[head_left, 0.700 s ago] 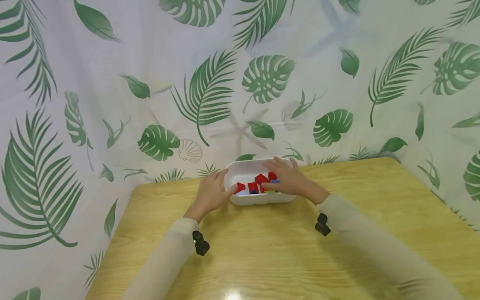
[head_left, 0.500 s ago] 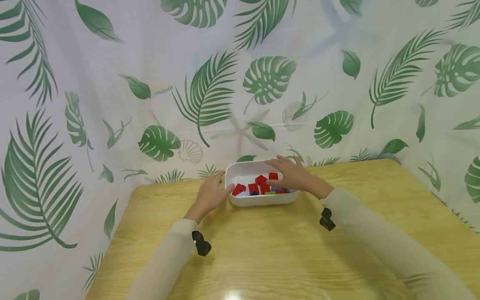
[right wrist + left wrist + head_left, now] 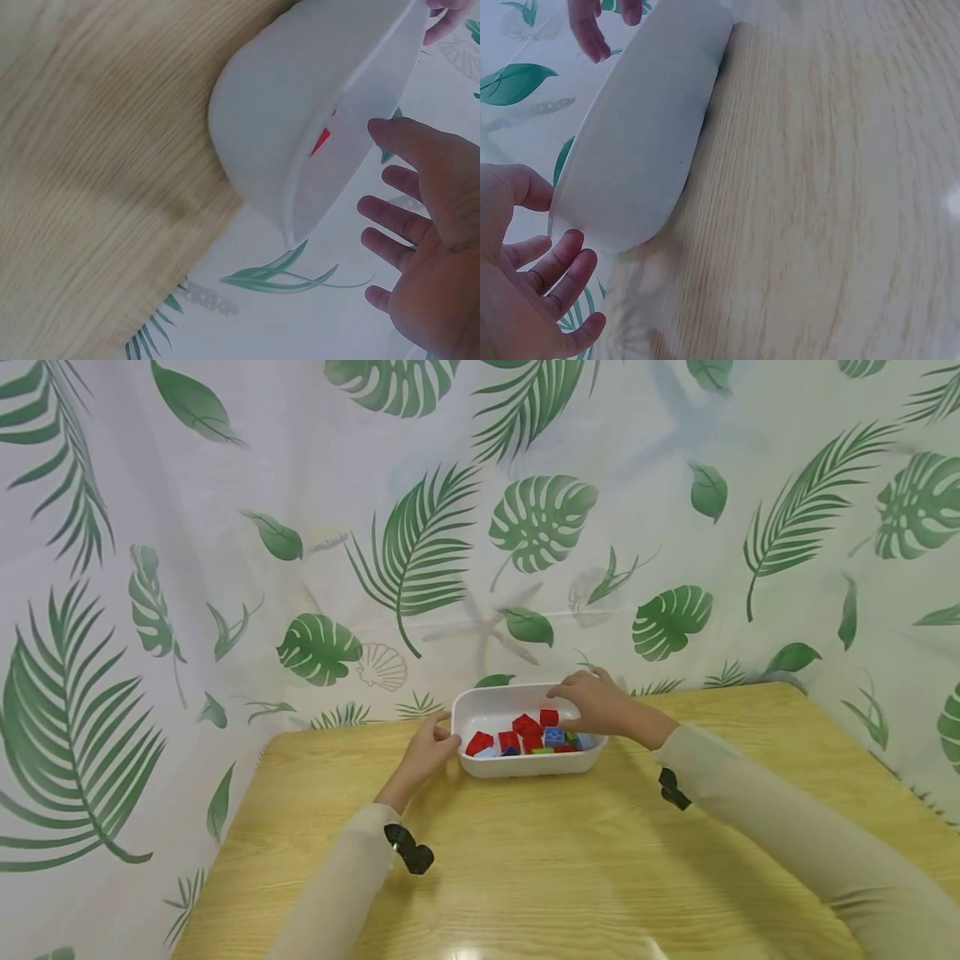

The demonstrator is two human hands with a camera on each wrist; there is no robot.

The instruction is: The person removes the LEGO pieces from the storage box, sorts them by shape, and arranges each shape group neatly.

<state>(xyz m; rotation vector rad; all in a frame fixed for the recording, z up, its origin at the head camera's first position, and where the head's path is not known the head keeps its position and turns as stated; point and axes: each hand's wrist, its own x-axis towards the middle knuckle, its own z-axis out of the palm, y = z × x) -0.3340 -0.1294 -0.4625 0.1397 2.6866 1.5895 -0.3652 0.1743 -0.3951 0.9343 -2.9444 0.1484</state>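
A white plastic tub (image 3: 525, 767) stands near the table's back edge and holds several toy building bricks: red bricks (image 3: 527, 726), a blue brick (image 3: 554, 736) and some green pieces. At its left end is my left hand (image 3: 423, 756), fingers spread and relaxed; in the left wrist view the thumb and fingertips come right at the rim and end wall. Over the tub's right end hovers my right hand (image 3: 606, 706), its fingers loosely bent with nothing between them. The right wrist view shows that hand (image 3: 442, 225) beside the rim, palm visible.
The wood-grain table (image 3: 517, 868) reaches forward from the tub. Close behind it hangs a white curtain (image 3: 442, 660) with green leaf prints. A black wrist camera (image 3: 408, 849) is strapped on the left sleeve, another black camera (image 3: 673, 789) on the right.
My right hand has drawn back to the right, uncovering the blue brick and green pieces. The left thumb has slid off from over the tub toward its left end.
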